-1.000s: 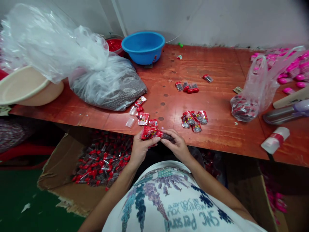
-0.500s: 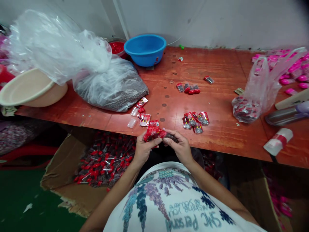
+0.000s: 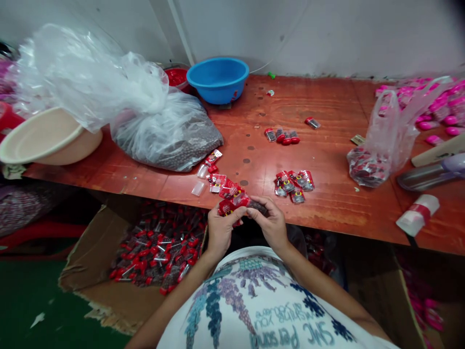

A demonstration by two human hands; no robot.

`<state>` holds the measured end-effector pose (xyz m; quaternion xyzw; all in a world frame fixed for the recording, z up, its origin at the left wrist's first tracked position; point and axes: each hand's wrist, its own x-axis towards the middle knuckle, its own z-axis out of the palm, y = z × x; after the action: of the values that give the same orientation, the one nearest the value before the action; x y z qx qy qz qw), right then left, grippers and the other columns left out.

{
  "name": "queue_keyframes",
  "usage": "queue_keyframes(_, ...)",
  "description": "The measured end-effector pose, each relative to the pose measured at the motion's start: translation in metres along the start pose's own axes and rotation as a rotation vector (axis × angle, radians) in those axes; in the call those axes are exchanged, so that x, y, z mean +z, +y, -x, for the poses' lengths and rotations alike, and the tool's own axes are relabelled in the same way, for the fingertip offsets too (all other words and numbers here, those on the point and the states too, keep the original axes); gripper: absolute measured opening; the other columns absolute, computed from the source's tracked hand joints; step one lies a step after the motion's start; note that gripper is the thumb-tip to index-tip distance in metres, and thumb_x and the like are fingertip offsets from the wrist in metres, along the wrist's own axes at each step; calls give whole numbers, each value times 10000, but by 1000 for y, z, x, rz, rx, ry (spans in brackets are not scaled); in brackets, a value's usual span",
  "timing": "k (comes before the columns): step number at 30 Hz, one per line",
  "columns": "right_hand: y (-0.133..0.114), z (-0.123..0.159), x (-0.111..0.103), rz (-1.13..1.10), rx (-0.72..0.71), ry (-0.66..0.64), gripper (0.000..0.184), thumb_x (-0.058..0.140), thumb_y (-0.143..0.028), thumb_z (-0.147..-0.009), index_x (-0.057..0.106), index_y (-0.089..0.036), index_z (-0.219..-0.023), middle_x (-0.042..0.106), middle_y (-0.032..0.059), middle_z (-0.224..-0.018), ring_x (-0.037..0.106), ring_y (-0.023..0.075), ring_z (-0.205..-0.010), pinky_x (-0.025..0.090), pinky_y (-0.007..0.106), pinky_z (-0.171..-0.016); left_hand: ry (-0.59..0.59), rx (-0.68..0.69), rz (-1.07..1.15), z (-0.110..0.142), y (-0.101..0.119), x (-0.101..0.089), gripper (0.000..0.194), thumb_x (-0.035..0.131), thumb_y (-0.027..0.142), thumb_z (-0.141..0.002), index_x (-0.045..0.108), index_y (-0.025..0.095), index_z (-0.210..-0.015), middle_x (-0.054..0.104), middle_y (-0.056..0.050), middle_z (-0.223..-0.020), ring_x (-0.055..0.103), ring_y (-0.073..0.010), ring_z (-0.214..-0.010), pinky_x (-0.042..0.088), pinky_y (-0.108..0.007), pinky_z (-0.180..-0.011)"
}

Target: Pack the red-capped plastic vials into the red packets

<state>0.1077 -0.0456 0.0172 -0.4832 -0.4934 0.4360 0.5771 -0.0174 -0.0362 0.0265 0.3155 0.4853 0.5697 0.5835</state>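
Grasping glossy red printed packets (image 3: 229, 189), left grip (image 3: 220, 233); pinching dark container (image 3: 258, 207), right grip (image 3: 273, 227).

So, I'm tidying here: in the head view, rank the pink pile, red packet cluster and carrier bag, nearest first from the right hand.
From the right hand:
1. Red packet cluster, ahead, right
2. Carrier bag, farther right
3. Pink pile, far right

"Persona" and "you" on white shirt (image 3: 269, 305)
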Motion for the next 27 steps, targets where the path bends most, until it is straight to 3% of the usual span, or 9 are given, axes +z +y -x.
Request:
queue_keyframes(5,1,-6,-2,-71,93,-60,263,681,-328,-767,663,-251,-1018,576,19,-926,581,141,-761,525,242,-627,-20,-11,4,-6,-3,-5,239,792,290,-605,640,139,-710,609,33,-596,477,-59,-411,424,-196,-408)
queue_keyframes(13,11,-7,0,-292,306,-66,347,722,-357,-707,635,-218,-1012,653,-4,-812,602,118,-629,538,245,-575,-10,-10,-84,-13,0,-9,285,738,388,-670,687,128,-775,597,19,-566,432,-61,-354,380,-200,-321)
queue_keyframes(21,20,-2,6,-329,304,23,334,729,-331,-701,656,-223,-1009,663,-14,-788,596,114,-621,529,245,-569,32,8,-172,-9,-10,-13,264,744,378,-668,693,135,-758,596,26,-578,445,-66,-402,423,-199,-348)
queue_keyframes(27,16,5,11,-279,236,101,294,699,-312,-741,651,-230,-1020,672,-10,-840,607,116,-692,531,246,-641,103,31,-23,-3,-23,-3,234,750,347,-667,680,139,-748,651,10,-640,490,-78,-416,429,-218,-381)
